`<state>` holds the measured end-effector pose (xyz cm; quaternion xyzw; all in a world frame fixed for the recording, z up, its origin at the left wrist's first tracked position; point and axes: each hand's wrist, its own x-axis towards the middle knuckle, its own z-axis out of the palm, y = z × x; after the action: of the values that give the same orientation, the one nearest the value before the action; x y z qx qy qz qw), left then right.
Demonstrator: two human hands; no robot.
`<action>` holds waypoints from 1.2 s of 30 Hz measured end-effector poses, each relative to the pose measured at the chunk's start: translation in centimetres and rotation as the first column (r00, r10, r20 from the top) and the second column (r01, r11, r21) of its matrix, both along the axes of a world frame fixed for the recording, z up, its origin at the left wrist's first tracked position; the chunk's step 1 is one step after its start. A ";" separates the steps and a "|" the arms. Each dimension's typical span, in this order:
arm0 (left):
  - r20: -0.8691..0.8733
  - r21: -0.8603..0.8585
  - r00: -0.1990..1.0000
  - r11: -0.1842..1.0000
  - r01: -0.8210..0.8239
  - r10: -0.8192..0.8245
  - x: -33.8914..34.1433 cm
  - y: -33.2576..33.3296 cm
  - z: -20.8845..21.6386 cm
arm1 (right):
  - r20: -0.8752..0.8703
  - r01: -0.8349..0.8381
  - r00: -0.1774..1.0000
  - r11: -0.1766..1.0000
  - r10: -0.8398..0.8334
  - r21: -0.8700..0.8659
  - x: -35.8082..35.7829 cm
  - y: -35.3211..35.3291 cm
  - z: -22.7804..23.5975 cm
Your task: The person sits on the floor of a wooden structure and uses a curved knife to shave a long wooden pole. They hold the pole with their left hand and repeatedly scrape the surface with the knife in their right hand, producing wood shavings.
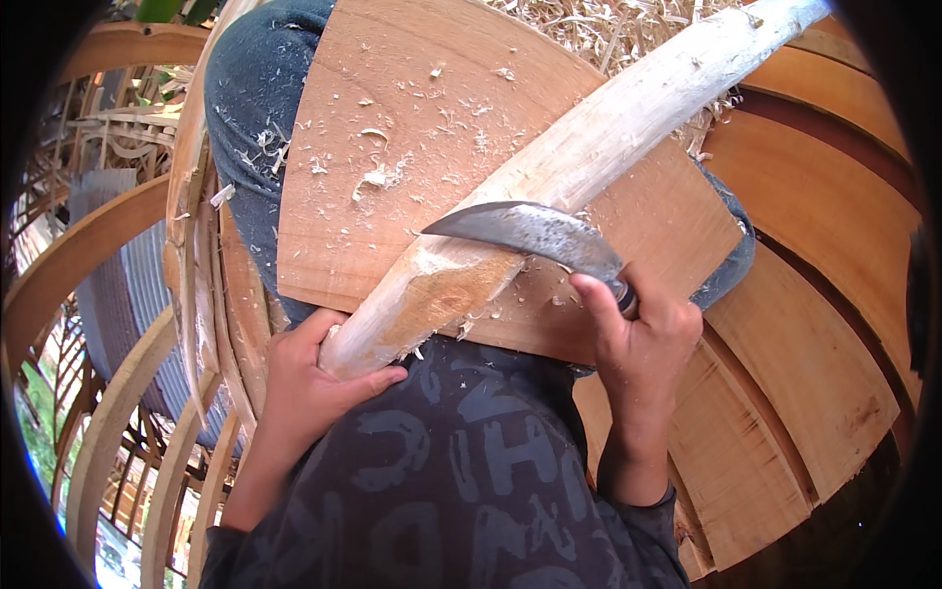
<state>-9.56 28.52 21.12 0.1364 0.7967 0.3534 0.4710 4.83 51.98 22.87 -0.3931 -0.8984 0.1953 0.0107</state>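
Note:
A long pale, peeled wooden pole slants from my lap up to the far right. My left hand is closed round its near end, thumb on one side and fingers on the other. The pole shows a browner patch close to that end. In my right hand is a curved knife, gripped by its handle, which my fingers mostly hide. Its grey, worn blade lies across the pole with the tip to the left. Under the pole, a flat wooden board rests over my legs, sprinkled with shavings.
Curled shavings heap up beyond the board. Wide wooden planks run along the right with dark gaps between them. At the left stand curved wooden ribs, split wood strips and a corrugated grey sheet.

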 end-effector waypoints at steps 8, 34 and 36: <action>-0.124 0.018 0.992 0.999 0.038 -0.036 0.4 -0.1 0.5 | -0.200 0.434 0.871 0.893 -0.449 -0.118 3.5 7.7 0.5; -0.368 -0.029 0.920 0.991 0.134 -0.136 1.5 0.1 0.8 | -0.108 0.002 0.994 0.979 -0.025 -0.203 1.1 0.2 0.4; -0.382 -0.032 0.918 0.994 0.103 -0.107 1.7 -0.3 1.0 | -0.046 -0.017 0.999 0.972 0.006 -0.234 0.2 -0.9 0.2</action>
<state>-7.91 28.22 22.08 0.2425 0.8669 0.2895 0.3254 4.99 51.07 23.05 -0.3820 -0.8708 0.3091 -0.0167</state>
